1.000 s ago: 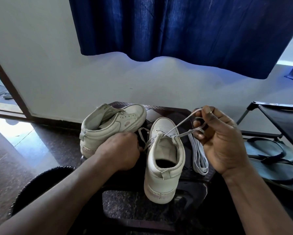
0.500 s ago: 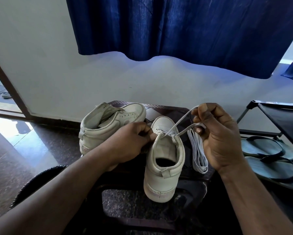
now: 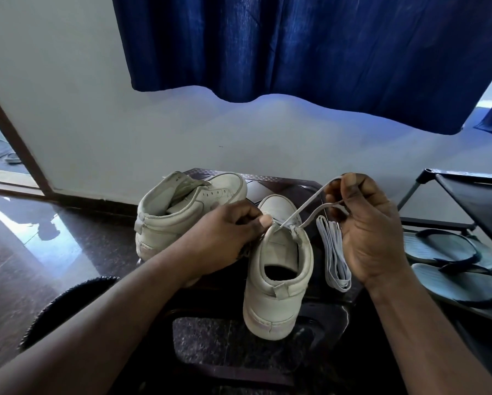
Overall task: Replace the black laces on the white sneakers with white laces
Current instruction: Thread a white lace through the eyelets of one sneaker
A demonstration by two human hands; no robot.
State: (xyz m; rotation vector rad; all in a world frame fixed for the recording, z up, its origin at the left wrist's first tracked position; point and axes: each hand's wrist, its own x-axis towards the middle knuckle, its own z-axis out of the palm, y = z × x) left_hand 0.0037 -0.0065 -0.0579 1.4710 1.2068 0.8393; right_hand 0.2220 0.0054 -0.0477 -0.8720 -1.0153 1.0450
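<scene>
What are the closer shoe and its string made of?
The nearer sneaker looks like matte leather or faux leather, judging by its creases and stitched panels. The white lace looks like flat woven fabric, perhaps cotton or polyester: it bends softly.

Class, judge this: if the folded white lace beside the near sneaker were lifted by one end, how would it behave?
Probably floppy: the threaded lace sags from the right hand. The folded lace looks thin and flat, so likely light, and would probably unfold.
</scene>
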